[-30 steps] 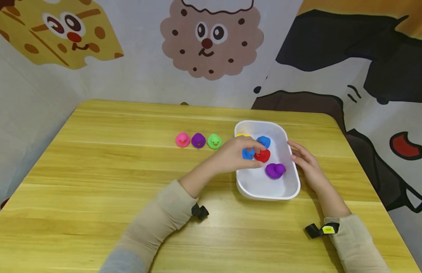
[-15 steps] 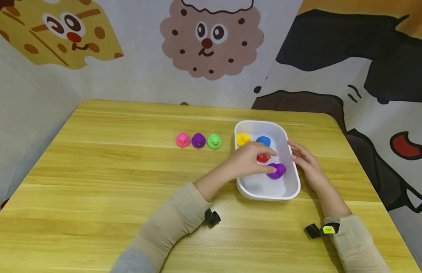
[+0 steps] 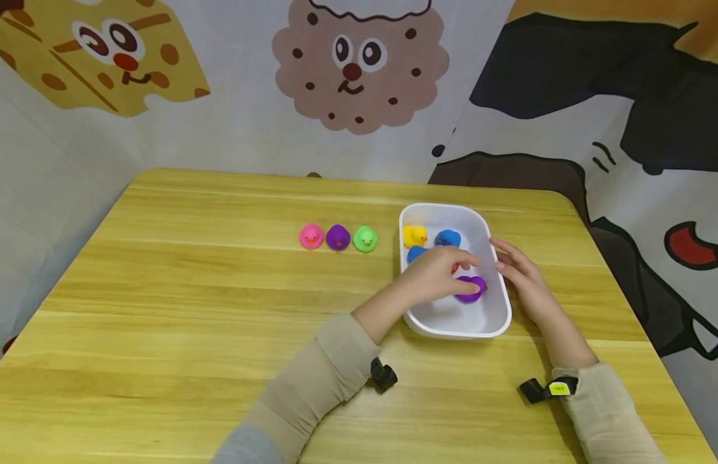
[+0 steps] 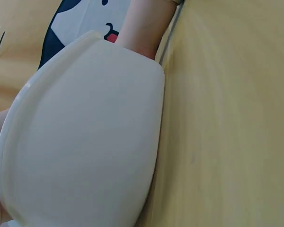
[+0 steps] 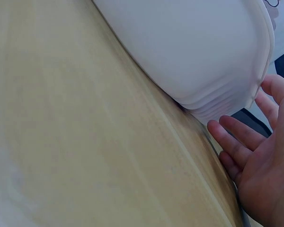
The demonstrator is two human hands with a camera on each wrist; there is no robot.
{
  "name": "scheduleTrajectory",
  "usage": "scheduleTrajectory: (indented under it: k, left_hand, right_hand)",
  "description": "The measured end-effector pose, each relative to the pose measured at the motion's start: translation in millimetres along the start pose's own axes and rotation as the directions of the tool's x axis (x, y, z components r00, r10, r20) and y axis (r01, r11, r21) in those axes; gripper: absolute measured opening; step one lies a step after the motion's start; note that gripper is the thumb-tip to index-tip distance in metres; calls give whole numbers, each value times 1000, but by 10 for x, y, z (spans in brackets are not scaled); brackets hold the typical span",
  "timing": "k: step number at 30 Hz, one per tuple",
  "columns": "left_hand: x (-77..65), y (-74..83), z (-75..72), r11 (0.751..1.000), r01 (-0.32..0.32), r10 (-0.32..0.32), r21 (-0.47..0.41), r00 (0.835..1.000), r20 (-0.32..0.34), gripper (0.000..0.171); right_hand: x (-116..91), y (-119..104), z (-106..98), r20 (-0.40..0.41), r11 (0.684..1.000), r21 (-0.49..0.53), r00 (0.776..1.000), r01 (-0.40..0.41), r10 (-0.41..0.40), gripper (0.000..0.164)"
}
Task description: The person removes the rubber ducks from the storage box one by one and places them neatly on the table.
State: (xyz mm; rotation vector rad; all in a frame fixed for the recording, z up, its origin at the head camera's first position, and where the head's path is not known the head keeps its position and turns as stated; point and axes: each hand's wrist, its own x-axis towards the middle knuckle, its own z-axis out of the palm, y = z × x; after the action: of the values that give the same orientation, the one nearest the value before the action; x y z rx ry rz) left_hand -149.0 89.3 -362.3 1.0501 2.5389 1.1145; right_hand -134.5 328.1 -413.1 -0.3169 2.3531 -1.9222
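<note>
In the head view, my left hand (image 3: 437, 274) reaches over the near-left rim into a white plastic tub (image 3: 452, 322). Its thumb lies over a purple rubber duck (image 3: 479, 285), and the forefinger is stretched out beyond it, with a gap between the two. A red duck (image 3: 455, 267) is mostly hidden under the fingers. Behind the hand sit a yellow duck (image 3: 414, 236) and two blue ducks, one at the far side (image 3: 448, 238) and another partly covered (image 3: 416, 252). My right hand (image 3: 527, 280) rests against the tub's right side with loose fingers, seen also in the right wrist view (image 5: 262, 153).
Left of the tub, a pink duck (image 3: 311, 236), a purple duck (image 3: 338, 238) and a green duck (image 3: 365, 239) stand in a row on the wooden table (image 3: 162, 309). A cartoon-printed wall covering (image 3: 237, 142) rises behind the table's far edge.
My left hand has moved right and nearer, from over the blue and red ducks to the purple one, uncovering the yellow duck. The right hand and the ducks in the row have stayed put.
</note>
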Motion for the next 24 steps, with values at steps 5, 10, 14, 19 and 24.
scheduleTrajectory:
  k: [5,10,14,19,24]
  left_hand:
    - [53,13,49,999,51,-51,-1,998,26,46]
    - [96,22,80,993,111,-109,-36,992,57,45]
    - [116,20,97,992,120,-117,-43,991,68,45]
    - [122,4,125,994,112,-111,-2,990,83,44]
    - [140,-6,161,993,119,-120,20,987,108,44]
  right_hand:
    - [9,2,-1,-7,1000,-13,1000,4,-4,46]
    - [13,-6,1,-12,1000,-11,1000,3,-3,46]
    - [12,-24,7,-15,1000,2,1000,6,-6,46]
    - [12,-26,20,-20,1000,3,1000,0,0,46]
    - [9,-18,13,-14,1000,9,1000,20,-20,45]
